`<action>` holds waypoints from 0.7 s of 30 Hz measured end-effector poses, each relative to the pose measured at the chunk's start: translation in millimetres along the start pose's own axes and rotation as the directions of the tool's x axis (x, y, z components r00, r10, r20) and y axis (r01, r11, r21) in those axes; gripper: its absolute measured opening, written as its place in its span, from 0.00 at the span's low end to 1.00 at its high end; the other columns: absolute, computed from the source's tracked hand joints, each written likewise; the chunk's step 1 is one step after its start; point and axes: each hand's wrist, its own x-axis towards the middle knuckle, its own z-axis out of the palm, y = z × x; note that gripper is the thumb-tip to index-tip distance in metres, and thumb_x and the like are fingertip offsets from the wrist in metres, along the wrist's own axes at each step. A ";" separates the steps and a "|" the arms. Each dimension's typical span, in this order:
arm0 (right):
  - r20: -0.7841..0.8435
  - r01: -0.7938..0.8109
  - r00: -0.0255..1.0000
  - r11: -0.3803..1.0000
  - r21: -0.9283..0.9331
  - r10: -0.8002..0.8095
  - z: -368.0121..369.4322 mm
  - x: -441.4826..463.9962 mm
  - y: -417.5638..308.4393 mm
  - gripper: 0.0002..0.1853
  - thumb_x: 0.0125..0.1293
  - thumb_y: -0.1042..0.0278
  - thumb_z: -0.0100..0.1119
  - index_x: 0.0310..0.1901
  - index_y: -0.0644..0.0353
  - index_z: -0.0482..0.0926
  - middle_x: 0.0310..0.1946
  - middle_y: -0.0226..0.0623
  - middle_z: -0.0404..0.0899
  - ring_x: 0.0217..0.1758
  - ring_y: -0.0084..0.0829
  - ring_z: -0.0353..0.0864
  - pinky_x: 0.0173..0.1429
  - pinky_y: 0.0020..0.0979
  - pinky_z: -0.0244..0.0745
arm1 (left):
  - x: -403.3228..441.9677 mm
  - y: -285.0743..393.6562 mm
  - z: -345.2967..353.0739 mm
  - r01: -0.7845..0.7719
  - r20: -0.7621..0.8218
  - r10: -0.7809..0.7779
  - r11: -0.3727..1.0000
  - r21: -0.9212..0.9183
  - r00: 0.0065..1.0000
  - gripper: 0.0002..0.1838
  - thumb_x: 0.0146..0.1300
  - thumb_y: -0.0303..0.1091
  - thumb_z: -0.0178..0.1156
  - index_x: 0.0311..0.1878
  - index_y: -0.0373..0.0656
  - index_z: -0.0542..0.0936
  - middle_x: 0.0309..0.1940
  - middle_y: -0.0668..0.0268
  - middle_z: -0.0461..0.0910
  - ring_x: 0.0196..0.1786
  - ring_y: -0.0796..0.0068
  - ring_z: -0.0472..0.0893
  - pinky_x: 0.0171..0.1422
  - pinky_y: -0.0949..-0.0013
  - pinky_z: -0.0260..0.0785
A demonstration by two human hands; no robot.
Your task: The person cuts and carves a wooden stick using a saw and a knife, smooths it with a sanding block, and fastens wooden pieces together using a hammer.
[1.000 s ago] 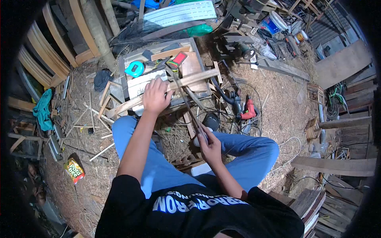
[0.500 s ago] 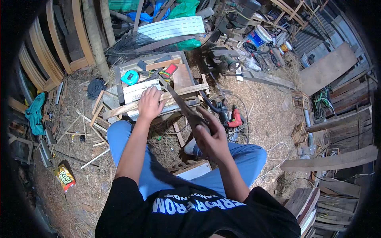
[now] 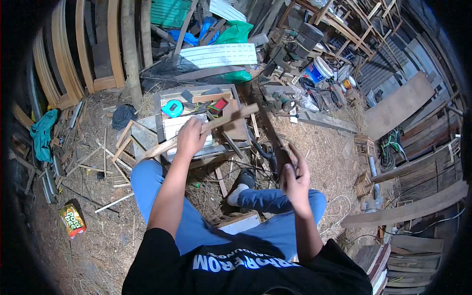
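Observation:
My left hand (image 3: 191, 138) is closed around a narrow wooden strip (image 3: 230, 117). The strip slants over a low wooden work box (image 3: 158, 110), its near end by my left knee. In my right hand (image 3: 296, 183) is the handle of a handsaw (image 3: 271, 129), its blade pointing up and away. The blade stands just past the strip's far end; whether they touch I cannot tell. On the box lie a turquoise tape measure (image 3: 172, 108), a red and dark object (image 3: 218, 105) and a white board (image 3: 172, 127).
A dark power tool (image 3: 265, 150) lies on the floor beyond my right hand, partly hidden. Thin wooden frame pieces (image 3: 123, 140) lean left of the box. A snack bag (image 3: 72, 219) lies at the left. A paint bucket (image 3: 317, 70) stands at the back right.
The handsaw has moved right, from across the strip to beyond its far end. The strip now slants more steeply, and my left hand has closed around it. The view has shifted slightly.

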 end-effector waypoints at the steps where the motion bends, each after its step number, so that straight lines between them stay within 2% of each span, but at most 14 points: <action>1: 0.003 0.060 0.998 0.998 -0.010 -0.060 -6.0 5.1 4.9 0.30 0.78 0.80 0.53 0.80 0.64 0.67 0.68 0.43 0.79 0.51 0.22 0.79 0.55 0.25 0.75 | 3.8 -2.3 -4.8 -0.026 -0.092 0.023 0.999 -0.030 0.995 0.18 0.62 0.38 0.76 0.51 0.40 0.85 0.47 0.53 0.81 0.51 0.46 0.84 0.57 0.49 0.77; 3: 0.019 0.146 0.989 0.988 -0.041 -0.145 -16.7 20.1 8.3 0.30 0.78 0.80 0.53 0.80 0.63 0.68 0.67 0.42 0.80 0.40 0.18 0.78 0.45 0.22 0.75 | 13.6 -4.2 -27.9 0.017 -0.107 -0.020 0.999 -0.030 0.994 0.18 0.62 0.39 0.76 0.50 0.40 0.85 0.46 0.52 0.81 0.51 0.46 0.83 0.57 0.49 0.76; 5: 0.041 0.169 0.985 0.971 -0.167 -0.165 -22.9 41.4 1.9 0.30 0.78 0.80 0.55 0.80 0.62 0.69 0.60 0.39 0.83 0.38 0.16 0.77 0.43 0.22 0.74 | 26.8 -6.2 -51.7 0.028 -0.187 -0.030 0.999 -0.015 0.982 0.17 0.64 0.40 0.75 0.49 0.38 0.85 0.44 0.51 0.81 0.50 0.44 0.83 0.56 0.48 0.75; 7: 0.115 0.223 0.973 0.935 -0.277 -0.198 -21.4 65.8 3.7 0.30 0.77 0.81 0.58 0.79 0.62 0.70 0.52 0.37 0.85 0.37 0.15 0.75 0.41 0.22 0.72 | 42.9 -13.6 -77.4 0.115 -0.180 -0.111 0.993 0.009 0.977 0.18 0.67 0.41 0.74 0.51 0.37 0.86 0.45 0.49 0.83 0.51 0.43 0.84 0.57 0.49 0.76; 8: 0.174 0.304 0.949 0.902 -0.307 -0.261 -17.4 80.2 10.6 0.30 0.77 0.80 0.59 0.79 0.63 0.70 0.50 0.39 0.87 0.39 0.18 0.78 0.43 0.25 0.74 | 51.0 -19.2 -88.8 0.144 -0.191 -0.138 0.989 0.017 0.972 0.19 0.68 0.42 0.74 0.52 0.36 0.86 0.46 0.48 0.84 0.51 0.42 0.84 0.57 0.49 0.77; 9: 0.232 0.386 0.918 0.862 -0.328 -0.322 -13.5 94.6 17.5 0.30 0.76 0.79 0.60 0.78 0.63 0.71 0.48 0.40 0.89 0.40 0.22 0.82 0.44 0.28 0.76 | 57.2 -26.5 -98.4 0.099 -0.236 -0.101 0.995 -0.019 0.966 0.19 0.69 0.41 0.73 0.54 0.35 0.87 0.47 0.47 0.85 0.51 0.42 0.85 0.57 0.50 0.78; 10: 0.282 0.426 0.898 0.827 -0.368 -0.337 -7.7 110.4 23.0 0.30 0.75 0.75 0.61 0.78 0.61 0.71 0.47 0.45 0.89 0.41 0.31 0.84 0.45 0.33 0.78 | 63.1 -31.9 -111.0 0.037 -0.240 -0.046 0.998 -0.044 0.970 0.18 0.71 0.39 0.71 0.53 0.34 0.86 0.46 0.49 0.85 0.49 0.47 0.86 0.56 0.53 0.78; 12: 0.403 0.506 0.851 0.726 -0.465 -0.336 9.3 142.8 42.5 0.31 0.73 0.67 0.65 0.77 0.57 0.73 0.44 0.53 0.89 0.42 0.48 0.88 0.46 0.44 0.82 | 64.9 -50.2 -121.0 0.142 -0.154 -0.184 0.958 -0.251 0.971 0.16 0.74 0.37 0.69 0.54 0.32 0.86 0.47 0.52 0.86 0.48 0.57 0.87 0.55 0.58 0.78; 13: 0.451 0.511 0.845 0.684 -0.520 -0.288 23.8 148.9 31.9 0.31 0.72 0.64 0.67 0.76 0.55 0.74 0.43 0.57 0.89 0.43 0.57 0.91 0.46 0.50 0.84 | 62.9 -52.6 -124.6 0.131 -0.163 -0.180 0.954 -0.270 0.970 0.16 0.74 0.36 0.68 0.55 0.32 0.86 0.46 0.54 0.87 0.47 0.62 0.86 0.54 0.60 0.77; 15: 0.537 0.518 0.829 0.569 -0.638 -0.152 48.7 162.7 10.6 0.32 0.71 0.59 0.67 0.76 0.50 0.74 0.46 0.55 0.89 0.40 0.56 0.90 0.43 0.54 0.84 | 51.3 -54.4 -130.7 0.112 -0.179 -0.174 0.943 -0.312 0.968 0.16 0.76 0.35 0.68 0.55 0.32 0.86 0.46 0.57 0.87 0.46 0.70 0.85 0.53 0.63 0.77; 16: 0.590 0.656 0.742 0.530 -0.538 -0.320 61.5 181.4 25.2 0.33 0.70 0.59 0.68 0.76 0.49 0.73 0.46 0.53 0.89 0.40 0.56 0.90 0.42 0.53 0.85 | 47.6 -53.5 -134.1 0.140 -0.151 -0.197 0.935 -0.326 0.969 0.15 0.76 0.35 0.67 0.55 0.32 0.86 0.45 0.59 0.87 0.46 0.72 0.85 0.53 0.65 0.76; 18: 0.613 0.870 0.493 0.369 -0.327 -0.617 86.1 218.5 69.3 0.34 0.69 0.60 0.68 0.77 0.48 0.72 0.46 0.50 0.90 0.39 0.55 0.90 0.42 0.52 0.86 | 44.4 -49.3 -141.7 0.190 -0.091 -0.235 0.917 -0.351 0.968 0.15 0.76 0.36 0.67 0.56 0.32 0.87 0.44 0.62 0.88 0.45 0.77 0.84 0.52 0.68 0.76; 19: 0.694 0.835 0.548 0.347 -0.427 -0.467 91.6 226.8 76.1 0.30 0.68 0.65 0.72 0.70 0.58 0.78 0.52 0.49 0.89 0.50 0.52 0.92 0.52 0.47 0.88 | 43.9 -48.5 -144.3 0.250 -0.055 -0.287 0.901 -0.354 0.956 0.15 0.76 0.35 0.68 0.56 0.32 0.86 0.42 0.66 0.87 0.44 0.81 0.82 0.52 0.72 0.75; 21: 0.690 0.858 0.512 0.347 -0.379 -0.512 107.4 241.4 90.5 0.30 0.67 0.65 0.72 0.70 0.58 0.78 0.55 0.48 0.89 0.52 0.50 0.92 0.53 0.45 0.88 | 44.2 -49.7 -142.1 0.250 -0.041 -0.297 0.865 -0.436 0.954 0.14 0.76 0.33 0.68 0.57 0.32 0.86 0.42 0.66 0.87 0.44 0.82 0.82 0.52 0.72 0.75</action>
